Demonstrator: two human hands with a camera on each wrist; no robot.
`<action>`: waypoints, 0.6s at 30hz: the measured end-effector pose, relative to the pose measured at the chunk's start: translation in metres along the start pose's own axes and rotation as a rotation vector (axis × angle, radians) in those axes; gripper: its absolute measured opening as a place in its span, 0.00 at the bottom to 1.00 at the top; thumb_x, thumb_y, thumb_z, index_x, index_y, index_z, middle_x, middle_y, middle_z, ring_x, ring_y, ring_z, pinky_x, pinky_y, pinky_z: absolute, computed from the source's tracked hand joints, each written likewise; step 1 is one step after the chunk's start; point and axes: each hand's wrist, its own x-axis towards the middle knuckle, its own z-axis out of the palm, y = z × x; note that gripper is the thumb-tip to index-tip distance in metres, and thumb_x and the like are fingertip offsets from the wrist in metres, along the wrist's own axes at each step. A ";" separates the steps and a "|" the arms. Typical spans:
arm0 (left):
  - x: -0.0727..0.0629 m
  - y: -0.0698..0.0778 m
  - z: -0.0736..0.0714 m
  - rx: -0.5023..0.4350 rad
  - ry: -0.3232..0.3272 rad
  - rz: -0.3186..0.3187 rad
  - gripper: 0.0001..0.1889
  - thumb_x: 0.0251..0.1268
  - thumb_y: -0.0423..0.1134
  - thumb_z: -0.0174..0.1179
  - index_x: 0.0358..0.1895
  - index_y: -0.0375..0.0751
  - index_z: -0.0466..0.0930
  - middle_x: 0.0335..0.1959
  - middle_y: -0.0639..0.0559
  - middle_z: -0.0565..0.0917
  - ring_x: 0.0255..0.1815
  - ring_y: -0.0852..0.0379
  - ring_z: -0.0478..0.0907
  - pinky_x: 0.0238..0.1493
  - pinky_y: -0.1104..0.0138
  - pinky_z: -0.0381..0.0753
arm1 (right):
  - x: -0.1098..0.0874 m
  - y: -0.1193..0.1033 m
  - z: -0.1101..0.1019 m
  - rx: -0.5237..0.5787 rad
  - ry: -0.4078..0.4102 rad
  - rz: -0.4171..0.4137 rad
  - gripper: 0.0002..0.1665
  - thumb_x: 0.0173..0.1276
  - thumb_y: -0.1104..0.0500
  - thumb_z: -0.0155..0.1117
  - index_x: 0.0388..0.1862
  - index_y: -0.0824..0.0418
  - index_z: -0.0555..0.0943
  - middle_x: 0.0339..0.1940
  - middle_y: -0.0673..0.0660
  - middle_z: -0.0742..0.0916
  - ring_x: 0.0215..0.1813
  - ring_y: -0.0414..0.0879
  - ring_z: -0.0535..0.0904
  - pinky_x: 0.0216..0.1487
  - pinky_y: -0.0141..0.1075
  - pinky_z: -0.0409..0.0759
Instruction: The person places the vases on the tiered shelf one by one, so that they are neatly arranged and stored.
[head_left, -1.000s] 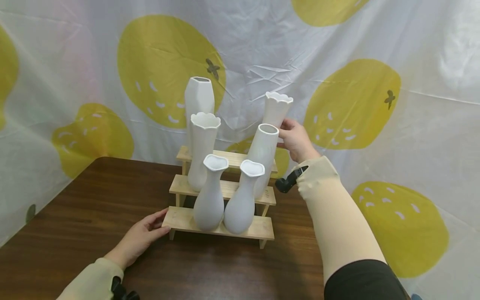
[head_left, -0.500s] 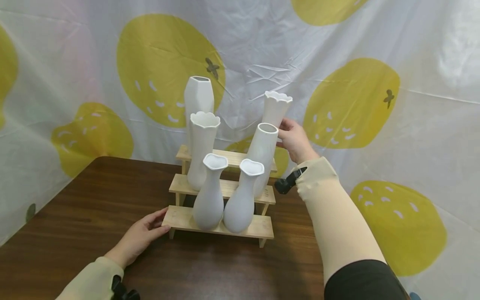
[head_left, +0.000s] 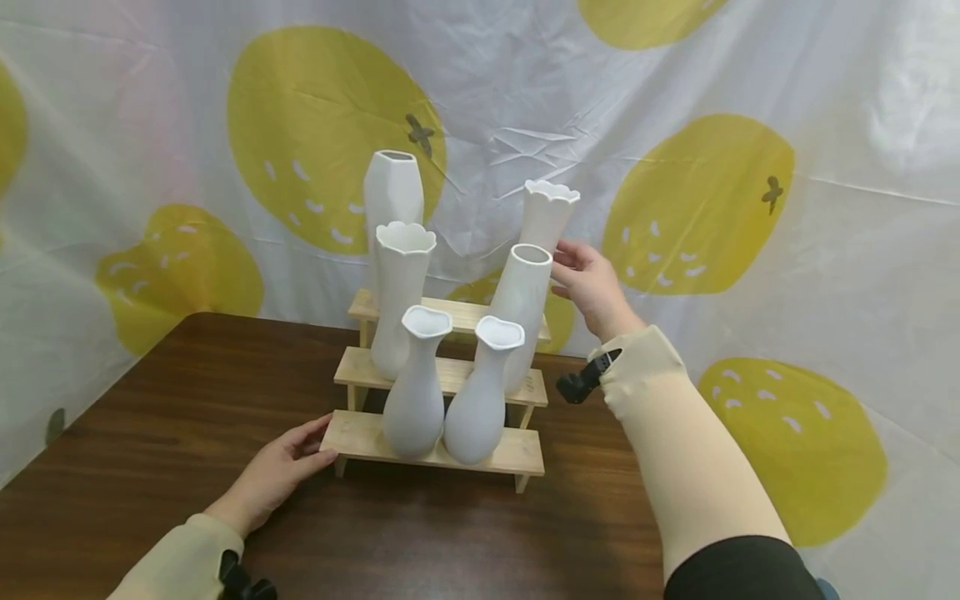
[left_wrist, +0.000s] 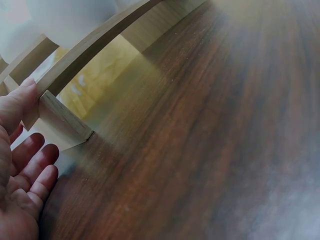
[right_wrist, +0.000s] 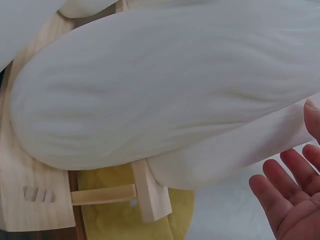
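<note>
A three-tier wooden stand (head_left: 352, 429) bears white vases, two to a tier. My left hand (head_left: 270, 479) grips the left end of its lowest board, thumb at the front corner; the left wrist view shows the other fingers loosely bent beside the leg. At the top right stands a vase with a scalloped rim (head_left: 546, 212). My right hand (head_left: 594, 287) is beside it, fingers spread and loose. In the right wrist view a smooth tapered vase (right_wrist: 150, 95) overlaps the scalloped one (right_wrist: 225, 155), and the fingertips are just off that vase's side.
An angular vase (head_left: 395, 192) stands top left, another scalloped vase (head_left: 400, 292) middle left. Two round-bellied vases (head_left: 415, 408) share the lowest tier. Under the stand is a dark wooden table (head_left: 420, 533); a lemon-print curtain (head_left: 480, 100) hangs close behind.
My right hand has loosened from the scalloped vase and drawn slightly away to the right. The left hand keeps its grip on the stand. The head view has shifted a little.
</note>
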 end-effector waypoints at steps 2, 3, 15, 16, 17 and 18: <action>0.000 0.000 0.000 -0.001 -0.001 0.003 0.37 0.64 0.47 0.63 0.72 0.38 0.60 0.63 0.35 0.72 0.62 0.44 0.71 0.50 0.73 0.73 | -0.003 0.003 -0.001 -0.020 0.008 0.000 0.34 0.70 0.60 0.61 0.72 0.67 0.62 0.65 0.65 0.74 0.64 0.53 0.71 0.62 0.49 0.71; 0.000 0.000 -0.001 0.000 -0.001 0.004 0.37 0.64 0.47 0.63 0.72 0.38 0.61 0.63 0.35 0.73 0.62 0.44 0.71 0.49 0.74 0.73 | -0.004 0.004 -0.002 -0.028 0.013 0.002 0.34 0.70 0.60 0.61 0.71 0.67 0.63 0.65 0.65 0.74 0.63 0.53 0.72 0.62 0.48 0.71; 0.000 0.006 -0.008 -0.035 0.043 -0.046 0.35 0.72 0.52 0.53 0.73 0.35 0.57 0.70 0.35 0.64 0.67 0.42 0.64 0.63 0.55 0.68 | -0.038 0.034 0.000 -0.291 0.152 -0.090 0.27 0.67 0.53 0.65 0.61 0.66 0.76 0.53 0.62 0.83 0.53 0.50 0.77 0.52 0.39 0.74; 0.000 0.008 -0.009 -0.043 0.051 -0.041 0.34 0.73 0.52 0.52 0.73 0.35 0.57 0.69 0.35 0.65 0.67 0.42 0.65 0.62 0.57 0.69 | -0.042 0.037 0.000 -0.319 0.170 -0.103 0.26 0.67 0.52 0.65 0.60 0.65 0.76 0.51 0.61 0.83 0.52 0.50 0.77 0.51 0.39 0.74; 0.000 0.010 -0.011 -0.046 0.059 -0.033 0.34 0.73 0.51 0.51 0.73 0.34 0.56 0.68 0.34 0.66 0.65 0.42 0.66 0.60 0.59 0.71 | -0.047 0.041 0.000 -0.336 0.189 -0.117 0.26 0.67 0.52 0.65 0.59 0.65 0.77 0.50 0.61 0.83 0.51 0.50 0.77 0.50 0.38 0.74; 0.001 0.013 -0.013 -0.043 0.069 -0.024 0.33 0.74 0.51 0.51 0.73 0.34 0.56 0.67 0.34 0.66 0.64 0.42 0.67 0.59 0.59 0.72 | -0.052 0.045 0.000 -0.349 0.208 -0.131 0.25 0.67 0.52 0.65 0.58 0.65 0.78 0.49 0.61 0.83 0.49 0.50 0.77 0.48 0.38 0.74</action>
